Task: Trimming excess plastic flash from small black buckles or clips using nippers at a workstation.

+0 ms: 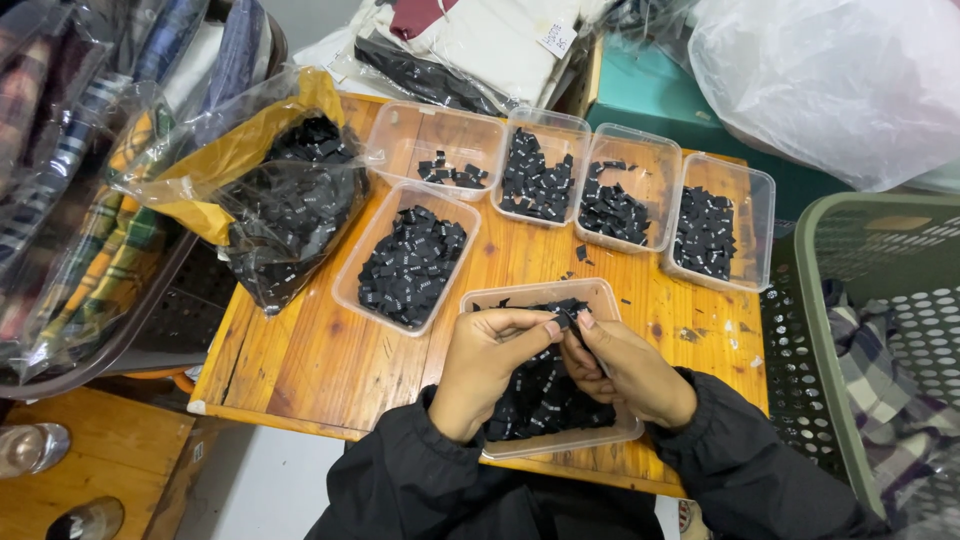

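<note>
Hands met over clear tub (pixel 600 296) at near edge of wooden counter (pixel 300 360), tub approx. centred, its near rim overhanging slightly. Left hand (pixel 490 365) & right hand (pixel 625 370) both in black sleeves. Left fingers (pixel 545 325) pinched together on small black label (pixel 565 318); right fingers (pixel 585 322) closed on same label from other side, tips touching. Tub beneath held heap of like black labels w/ small white marks.

Second tub (pixel 408 255), full, lay just beyond left hand, angled toward far-left. Row of four tubs along far edge: first (pixel 435 140) nearly bare, few labels only; next three (pixel 540 165), (pixel 625 190), (pixel 720 220) part-filled. Clear plastic bag (pixel 290 215) of same labels at left edge, on top of yellow sheet (pixel 215 165). Few stray labels & scraps on bare wood nr. right edge.

Off counter: green perforated basket (pixel 830 330) to right w/ plaid cloth inside; bagged plaid garments (pixel 100 200) in dark crate to left; large white plastic bag (pixel 830 80) beyond far-right corner.
</note>
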